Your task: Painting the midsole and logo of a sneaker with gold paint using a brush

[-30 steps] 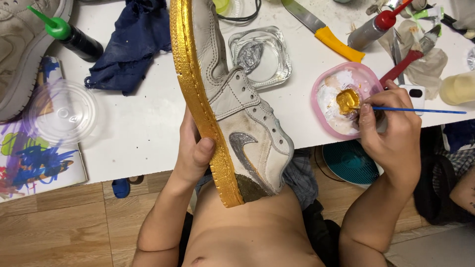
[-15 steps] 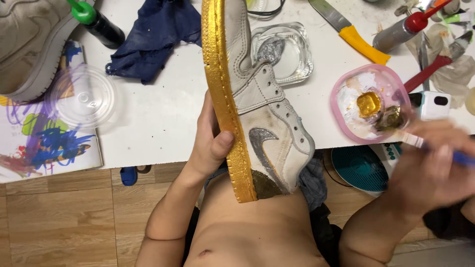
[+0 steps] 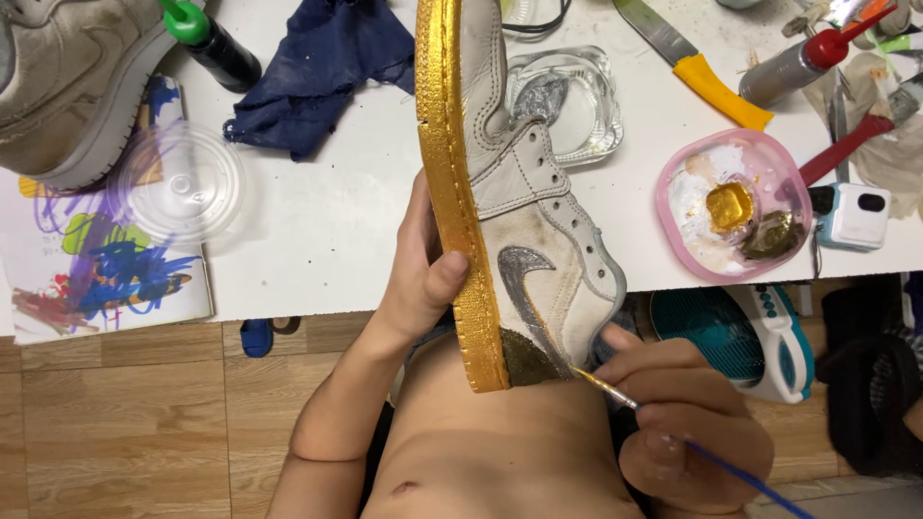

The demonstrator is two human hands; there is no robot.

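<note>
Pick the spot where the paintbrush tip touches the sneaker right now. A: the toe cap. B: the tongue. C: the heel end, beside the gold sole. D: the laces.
C: the right hand holds the paintbrush with its tip on the dark patch at the heel of the sneaker, next to the gold sole, while the left hand grips the sole.

Shoe held on edge at the counter's near side, between my hands.

I see the shoe [image 3: 510, 192] standing across the counter [image 3: 327, 221] edge, my left hand [image 3: 423, 274] on its left, my right hand [image 3: 687, 423] with the brush [image 3: 615, 392] at its near right. The cloth [image 3: 322, 67] and lid [image 3: 178, 183] lie left; the glass dish [image 3: 572, 101] just right, the paint bowl [image 3: 735, 207] farther right.
</note>
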